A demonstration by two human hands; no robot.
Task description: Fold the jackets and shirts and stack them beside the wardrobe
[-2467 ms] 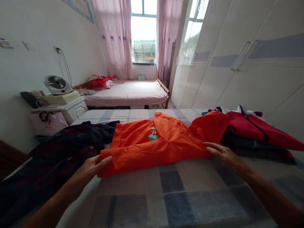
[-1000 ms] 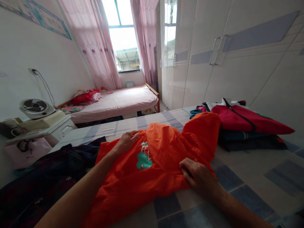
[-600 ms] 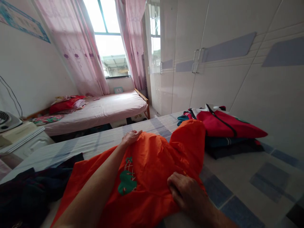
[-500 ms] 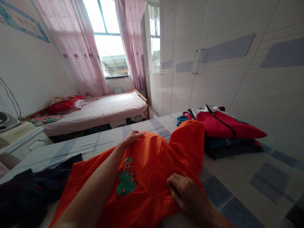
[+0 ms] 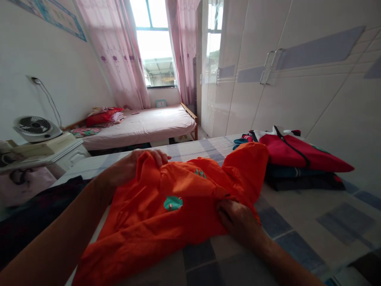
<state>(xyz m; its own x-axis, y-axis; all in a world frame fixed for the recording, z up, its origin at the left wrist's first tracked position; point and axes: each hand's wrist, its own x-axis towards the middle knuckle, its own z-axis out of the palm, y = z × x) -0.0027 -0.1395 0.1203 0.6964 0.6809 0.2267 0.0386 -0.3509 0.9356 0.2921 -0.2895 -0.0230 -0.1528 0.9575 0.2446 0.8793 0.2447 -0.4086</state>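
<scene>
An orange hooded garment [image 5: 193,214] with a green print lies rumpled across the bed in front of me. Its hood-like part [image 5: 248,163] points to the far right. My left hand [image 5: 139,165] is closed on a bunched fold at the garment's far left side. With curled fingers, my right hand [image 5: 239,220] pinches the cloth below the hood. Just past the hood rests a stack of folded clothes, a red and white zipped jacket [image 5: 294,147] on top. Dark crumpled clothing [image 5: 38,218] lies by my left forearm.
The bed's checked sheet [image 5: 300,214] stretches under everything. A second bed [image 5: 154,123] stands by the window. At left, a fan [image 5: 35,127] sits on a white cabinet [image 5: 71,155]. A tall wardrobe [image 5: 297,91] lines the right side.
My left hand has drawn back to the left, lifting and folding the garment's far edge. The near edge now lies at a slant, baring some sheet. My right hand stays near the hood. The view has shifted left.
</scene>
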